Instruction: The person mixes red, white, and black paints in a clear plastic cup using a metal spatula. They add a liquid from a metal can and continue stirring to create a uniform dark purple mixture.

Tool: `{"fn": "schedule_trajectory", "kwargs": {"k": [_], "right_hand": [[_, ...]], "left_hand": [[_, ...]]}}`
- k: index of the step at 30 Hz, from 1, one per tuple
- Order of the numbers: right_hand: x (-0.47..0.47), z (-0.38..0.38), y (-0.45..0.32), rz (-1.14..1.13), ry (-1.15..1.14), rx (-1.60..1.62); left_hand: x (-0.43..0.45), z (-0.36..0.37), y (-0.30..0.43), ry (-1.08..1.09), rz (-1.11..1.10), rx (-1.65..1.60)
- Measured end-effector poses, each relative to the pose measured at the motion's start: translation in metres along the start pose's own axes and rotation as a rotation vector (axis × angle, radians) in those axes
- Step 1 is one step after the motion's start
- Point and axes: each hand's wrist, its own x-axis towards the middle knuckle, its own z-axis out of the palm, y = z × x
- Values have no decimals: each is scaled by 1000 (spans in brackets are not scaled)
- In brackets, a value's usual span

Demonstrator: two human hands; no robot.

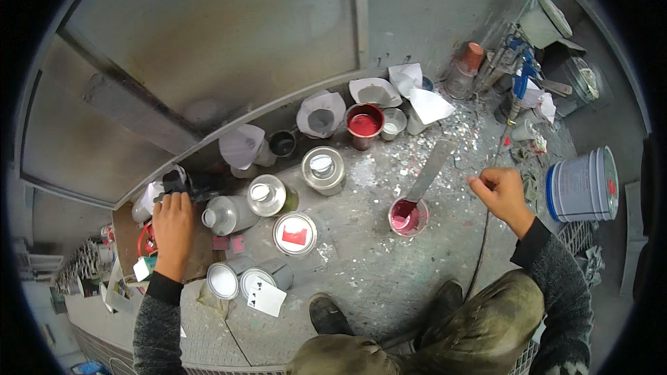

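My left hand point(173, 226) is above a cardboard box point(200, 258) at the left. Its fingertips meet a limp black thing point(195, 185), perhaps a glove, which is blurred and seems pinched in them. My right hand point(500, 192) is raised over the floor at the right, fingers curled, with nothing visible in it. Left of that hand stands a clear plastic cup point(424, 224) of dark pink paint. A flat metal stirring blade point(431, 169) leans in this cup, its lower end coated in paint.
Metal cans point(323, 169), a white-lidded tin point(294, 234) and a cup of red paint point(365, 124) stand left of centre. Paper strainers point(320, 114) line the wall. A large pail point(581, 185) and blue-handled spray guns point(523, 75) are at the right. A cable point(479, 255) crosses the paint-spattered floor.
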Motion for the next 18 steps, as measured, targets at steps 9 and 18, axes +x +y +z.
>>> {"fn": "schedule_trajectory", "kwargs": {"k": [9,18], "right_hand": [[-4,-6,-25,-271,119,4],[-5,-5,-27,-291,105,4]], "left_hand": [[-2,5,17,94,-50,-104],[17,3,2,6,-225,-382]]}}
